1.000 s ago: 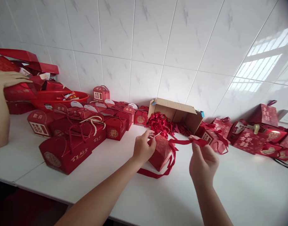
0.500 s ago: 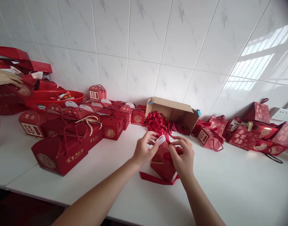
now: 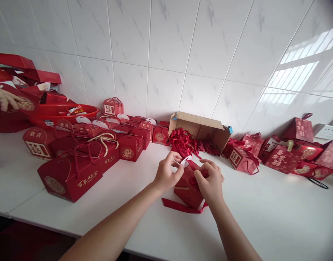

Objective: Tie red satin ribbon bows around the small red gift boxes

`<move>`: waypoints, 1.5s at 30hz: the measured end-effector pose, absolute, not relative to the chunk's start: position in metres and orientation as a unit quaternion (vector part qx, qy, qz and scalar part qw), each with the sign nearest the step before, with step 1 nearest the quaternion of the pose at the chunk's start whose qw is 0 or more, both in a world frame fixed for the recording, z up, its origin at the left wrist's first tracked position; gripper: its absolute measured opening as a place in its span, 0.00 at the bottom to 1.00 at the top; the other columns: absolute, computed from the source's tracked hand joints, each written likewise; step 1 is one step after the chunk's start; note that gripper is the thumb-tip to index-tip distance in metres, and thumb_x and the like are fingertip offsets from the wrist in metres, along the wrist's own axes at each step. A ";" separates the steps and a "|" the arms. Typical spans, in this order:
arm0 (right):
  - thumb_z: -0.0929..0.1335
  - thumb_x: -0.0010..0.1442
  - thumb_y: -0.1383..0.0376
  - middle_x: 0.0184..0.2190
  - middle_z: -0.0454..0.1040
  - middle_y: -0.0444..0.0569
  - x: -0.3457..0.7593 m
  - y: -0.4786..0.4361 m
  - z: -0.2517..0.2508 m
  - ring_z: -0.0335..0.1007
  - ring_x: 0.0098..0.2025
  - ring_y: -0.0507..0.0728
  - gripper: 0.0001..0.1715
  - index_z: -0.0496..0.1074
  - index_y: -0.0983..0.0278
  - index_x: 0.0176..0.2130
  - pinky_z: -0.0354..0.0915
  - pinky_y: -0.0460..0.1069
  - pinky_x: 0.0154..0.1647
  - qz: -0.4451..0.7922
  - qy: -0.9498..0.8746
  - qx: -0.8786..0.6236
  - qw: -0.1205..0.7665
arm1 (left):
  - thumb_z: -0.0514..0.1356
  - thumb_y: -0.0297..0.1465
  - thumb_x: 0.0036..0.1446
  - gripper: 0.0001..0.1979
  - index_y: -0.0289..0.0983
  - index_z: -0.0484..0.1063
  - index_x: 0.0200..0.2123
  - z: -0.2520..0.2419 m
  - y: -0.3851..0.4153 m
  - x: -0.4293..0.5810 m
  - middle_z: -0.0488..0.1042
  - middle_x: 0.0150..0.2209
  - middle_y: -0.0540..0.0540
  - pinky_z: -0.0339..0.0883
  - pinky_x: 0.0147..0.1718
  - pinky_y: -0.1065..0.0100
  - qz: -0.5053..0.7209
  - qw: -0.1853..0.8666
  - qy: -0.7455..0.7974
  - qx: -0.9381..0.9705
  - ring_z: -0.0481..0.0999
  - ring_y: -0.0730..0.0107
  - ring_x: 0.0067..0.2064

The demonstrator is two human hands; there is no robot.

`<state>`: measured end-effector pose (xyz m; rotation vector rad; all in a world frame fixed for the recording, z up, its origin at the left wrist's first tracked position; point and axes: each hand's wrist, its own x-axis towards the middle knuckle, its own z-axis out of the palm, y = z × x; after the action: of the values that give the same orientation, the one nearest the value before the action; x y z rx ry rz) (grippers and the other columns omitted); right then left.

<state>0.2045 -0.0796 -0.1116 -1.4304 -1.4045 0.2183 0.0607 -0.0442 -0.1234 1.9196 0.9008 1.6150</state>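
A small red gift box (image 3: 186, 188) stands on the white table between my hands. My left hand (image 3: 168, 172) pinches the white-backed top flap (image 3: 186, 161) of this box. With closed fingers, my right hand (image 3: 210, 177) grips a red ribbon (image 3: 192, 165) at the top of the box, on its right side. A flat tail of ribbon (image 3: 180, 206) lies on the table in front of the box. My right fingers hide part of the box's right side.
Behind the box, an open cardboard carton (image 3: 200, 119) spills red ribbons (image 3: 183, 141). Rows of red gift boxes (image 3: 74, 174) fill the left, near a red basin (image 3: 87, 110). More boxes (image 3: 282, 157) stand at the right. Another person's hand (image 3: 7, 98) works at the far left.
My right fingers have drawn closer together on the ribbon and shifted slightly left. The white-backed flap has tilted. At the far left, the other person's hand has moved left.
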 end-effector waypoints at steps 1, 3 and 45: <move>0.64 0.46 0.64 0.43 0.71 0.49 0.205 -0.080 -0.111 0.59 0.51 0.65 0.08 0.62 0.62 0.19 0.46 0.61 0.51 0.094 -0.591 -0.599 0.532 | 0.57 0.27 0.53 0.07 0.38 0.61 0.35 -0.123 -0.045 0.060 0.68 0.31 0.51 0.67 0.32 0.73 0.590 0.233 0.319 0.704 0.72 0.76 0.30; 0.63 0.46 0.64 0.43 0.71 0.49 0.205 -0.080 -0.111 0.60 0.50 0.65 0.07 0.62 0.62 0.19 0.48 0.61 0.51 0.101 -0.600 -0.588 0.533 | 0.57 0.26 0.52 0.07 0.38 0.61 0.35 -0.123 -0.046 0.059 0.68 0.31 0.51 0.67 0.32 0.73 0.590 0.223 0.299 0.716 0.72 0.76 0.29; 0.59 0.61 0.50 0.28 0.70 0.47 0.221 -0.063 -0.121 0.64 0.27 0.54 0.22 0.66 0.63 0.28 0.57 0.48 0.30 0.013 -0.572 -0.609 0.549 | 0.56 0.45 0.54 0.19 0.36 0.65 0.23 -0.128 -0.020 0.037 0.66 0.23 0.50 0.60 0.29 0.70 0.337 0.578 0.326 0.668 0.65 0.73 0.26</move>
<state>0.2212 -0.0630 -0.1205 -1.4432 -1.3557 0.0318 0.0370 -0.0198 -0.1285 1.5618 0.7620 0.7889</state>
